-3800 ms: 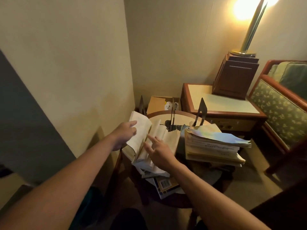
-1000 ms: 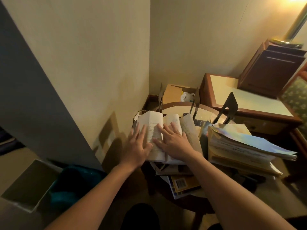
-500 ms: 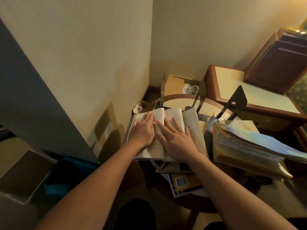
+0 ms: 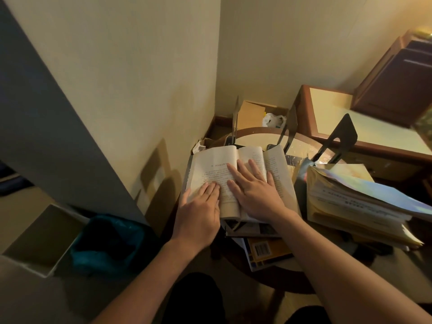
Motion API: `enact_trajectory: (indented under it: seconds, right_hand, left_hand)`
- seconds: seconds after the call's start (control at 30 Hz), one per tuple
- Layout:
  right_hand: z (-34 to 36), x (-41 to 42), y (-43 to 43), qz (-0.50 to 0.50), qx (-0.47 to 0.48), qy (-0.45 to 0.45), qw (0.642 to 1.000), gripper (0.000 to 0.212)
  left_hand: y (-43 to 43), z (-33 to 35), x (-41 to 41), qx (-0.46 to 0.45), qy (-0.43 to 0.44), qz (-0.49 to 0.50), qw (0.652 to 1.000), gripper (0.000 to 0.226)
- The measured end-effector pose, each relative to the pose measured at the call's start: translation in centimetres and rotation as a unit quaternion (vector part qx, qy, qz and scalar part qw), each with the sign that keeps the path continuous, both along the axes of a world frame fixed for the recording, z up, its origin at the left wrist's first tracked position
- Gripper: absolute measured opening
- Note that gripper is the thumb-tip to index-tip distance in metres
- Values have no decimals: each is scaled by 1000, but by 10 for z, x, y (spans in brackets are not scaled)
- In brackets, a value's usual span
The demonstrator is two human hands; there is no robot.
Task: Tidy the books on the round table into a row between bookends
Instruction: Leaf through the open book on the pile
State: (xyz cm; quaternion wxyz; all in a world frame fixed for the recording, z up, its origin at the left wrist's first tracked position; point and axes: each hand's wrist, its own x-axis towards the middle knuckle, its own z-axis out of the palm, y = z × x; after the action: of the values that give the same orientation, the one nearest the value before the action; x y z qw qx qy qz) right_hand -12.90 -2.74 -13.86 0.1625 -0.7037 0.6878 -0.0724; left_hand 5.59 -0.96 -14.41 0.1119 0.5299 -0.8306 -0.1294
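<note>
An open book [image 4: 215, 167] lies face up on a pile of books at the left of the round table [image 4: 301, 141]. My left hand [image 4: 201, 211] rests flat on its left page near the lower corner. Flat on the middle pages lies my right hand [image 4: 252, 190], fingers spread. Under the open book, more books [image 4: 266, 251] stick out toward me. A thick stack of books [image 4: 355, 204] with a shiny cover sits at the right. Dark metal bookends stand behind: one at the left [image 4: 236, 118], one in the middle [image 4: 289, 125], one at the right [image 4: 339, 139].
The table stands in a corner, with the wall close on the left. A cardboard box [image 4: 254, 113] holding a white bag sits on the floor behind. A wooden side table [image 4: 364, 129] is at the right. A teal bin [image 4: 107, 242] stands at the lower left.
The book, earlier partly lifted, is now spread flat. My left hand slid down toward the lower left corner of the page. My right hand stays pressed on the middle.
</note>
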Motion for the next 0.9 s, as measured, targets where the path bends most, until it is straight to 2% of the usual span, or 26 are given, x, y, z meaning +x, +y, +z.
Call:
enact_trajectory:
  seconds: [0.3, 0.5, 0.6, 0.77, 0.9]
  right_hand:
    - [-1, -1, -2, -2, 4, 7, 1000, 58]
    - [-2, -1, -1, -1, 3, 4, 1000, 58]
    - [-2, -1, -1, -2, 4, 1, 1000, 58]
    - [-3, 0, 0, -2, -6, 4, 1000, 58]
    - [-4, -1, 1, 2, -5, 0, 1000, 58]
  left_hand:
    - [-74, 4, -27, 69, -30, 1, 997, 54]
    - [-90, 6, -35, 91, 0, 19, 996, 53]
    - [-75, 0, -29, 81, 1, 16, 997, 53]
    - [-10, -8, -8, 9, 12, 19, 1000, 61]
    - [30, -13, 1, 13, 23, 19, 999, 63]
